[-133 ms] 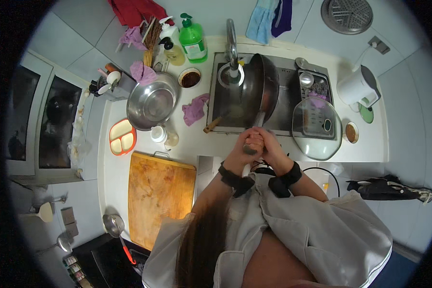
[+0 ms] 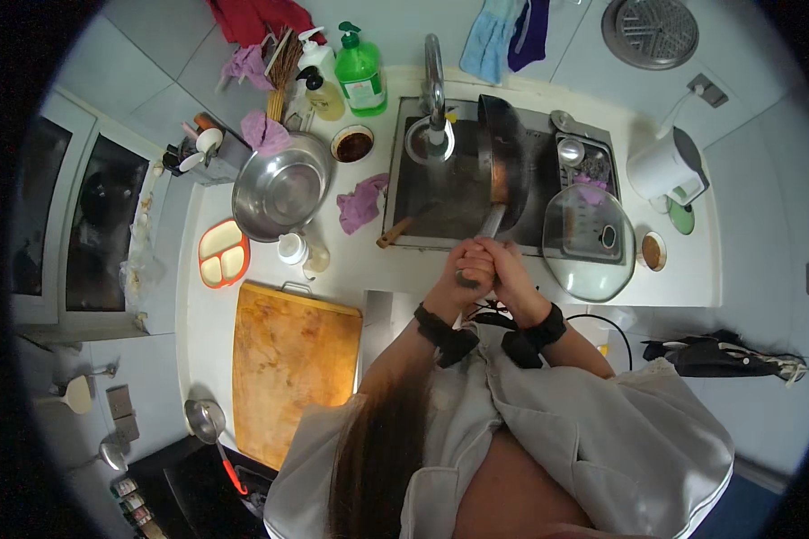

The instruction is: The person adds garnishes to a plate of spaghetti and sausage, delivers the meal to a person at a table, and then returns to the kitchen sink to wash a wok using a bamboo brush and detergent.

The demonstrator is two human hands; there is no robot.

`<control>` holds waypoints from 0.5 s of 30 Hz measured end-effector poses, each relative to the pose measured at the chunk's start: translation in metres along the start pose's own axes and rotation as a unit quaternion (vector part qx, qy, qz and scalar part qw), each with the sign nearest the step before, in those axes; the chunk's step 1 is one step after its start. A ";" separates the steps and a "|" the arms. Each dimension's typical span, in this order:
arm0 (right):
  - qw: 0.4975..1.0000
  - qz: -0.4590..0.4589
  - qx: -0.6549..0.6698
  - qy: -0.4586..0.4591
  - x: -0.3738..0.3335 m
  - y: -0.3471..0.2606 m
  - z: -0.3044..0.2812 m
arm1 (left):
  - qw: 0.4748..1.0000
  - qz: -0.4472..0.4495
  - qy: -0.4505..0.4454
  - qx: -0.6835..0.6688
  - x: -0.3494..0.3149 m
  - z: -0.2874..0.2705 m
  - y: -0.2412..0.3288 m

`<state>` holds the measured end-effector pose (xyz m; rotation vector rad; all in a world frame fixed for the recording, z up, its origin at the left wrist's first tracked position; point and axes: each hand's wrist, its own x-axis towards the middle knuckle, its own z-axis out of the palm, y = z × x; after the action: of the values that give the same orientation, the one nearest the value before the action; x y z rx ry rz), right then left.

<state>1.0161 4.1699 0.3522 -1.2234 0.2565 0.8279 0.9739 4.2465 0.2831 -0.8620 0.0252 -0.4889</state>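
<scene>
A dark wok (image 2: 505,135) is held tilted on its side over the sink (image 2: 440,198), to the right of the tap (image 2: 434,85). Its handle (image 2: 492,220) points toward me, and both hands are closed around it. My left hand (image 2: 460,272) grips from the left, with fingers wrapped at the lower part of the handle. My right hand (image 2: 511,277) presses against it from the right side, overlapping the left. Dark bands circle both wrists. Left of the wok, a wooden-handled tool (image 2: 394,234) leans across the sink's near edge.
A glass lid (image 2: 584,247) overlaps a draining basket (image 2: 593,162) at the sink's right. Further right stand a white kettle (image 2: 665,171) and a small bowl (image 2: 653,251). Leftward are a purple cloth (image 2: 361,204), a metal basin (image 2: 283,189), a white-capped jar (image 2: 303,253) and a cutting board (image 2: 297,368).
The wok has rolled to a steeper, more edge-on angle and shifted slightly right. Both hands keep their hold on its handle.
</scene>
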 end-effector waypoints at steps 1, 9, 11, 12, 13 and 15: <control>1.000 -0.021 -0.014 0.009 0.006 0.003 -0.004 | 0.999 -0.033 0.003 -0.032 0.003 0.009 -0.007; 0.993 0.025 0.099 -0.057 0.008 0.004 -0.007 | 0.989 -0.048 0.141 0.002 0.006 0.031 0.003; 0.988 0.036 0.129 -0.073 0.008 0.014 -0.013 | 0.970 0.016 0.162 0.182 0.002 0.022 0.007; 0.981 0.060 0.152 -0.104 0.013 0.024 -0.021 | 0.970 0.016 0.162 0.183 -0.003 0.018 0.002; 0.972 0.082 0.176 -0.133 0.020 0.034 -0.031 | 0.779 0.205 0.091 0.585 -0.008 0.016 -0.010; 0.949 0.070 0.196 -0.237 0.029 0.051 -0.044 | 0.401 0.346 0.000 0.848 -0.021 0.016 -0.023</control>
<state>1.0119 4.1475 0.2822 -0.6134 0.1067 1.1068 0.9498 4.2541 0.3065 1.2611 -0.1099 0.4311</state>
